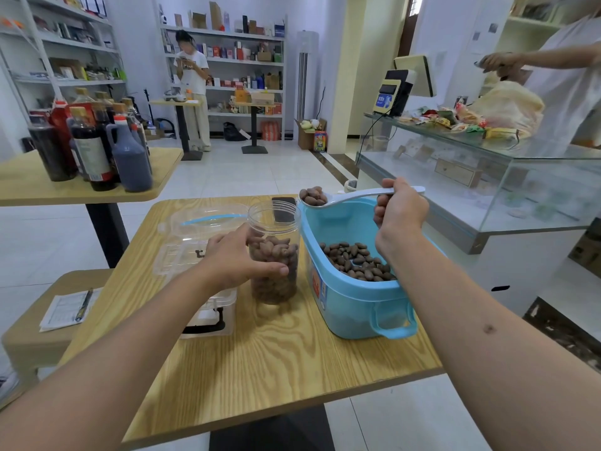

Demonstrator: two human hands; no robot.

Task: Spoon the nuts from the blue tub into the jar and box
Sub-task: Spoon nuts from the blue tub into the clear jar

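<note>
Left hand: your left hand is wrapped round the side of the clear plastic jar, thumb across its front, steadying it upright on the wooden surface.
Right hand: your right hand is clenched round the handle of a white plastic spoon, held level above the far end of the blue tub.
Spoon load: a heap of brown nuts sits in the bowl of the spoon, just beside and slightly above the jar's open mouth, not yet over it.
Jar: lid off, standing between your two hands, filled with nuts to roughly two thirds of its height, so there is room at the top.
Blue tub: under and in front of your right hand, touching or nearly touching the jar; a shallow layer of nuts lies at its near end, with bare blue floor showing at the far end.
Box: a clear plastic box lies beyond and below your left hand, its lid hinged open toward the far side; partly hidden by your hand and forearm, and no nuts can be seen in the part that shows.
Progress: the jar looks mostly filled; the box appears not yet started.
Left to do: tip this spoonful into the jar, top it up, then spoon the remaining nuts into the box.
</note>
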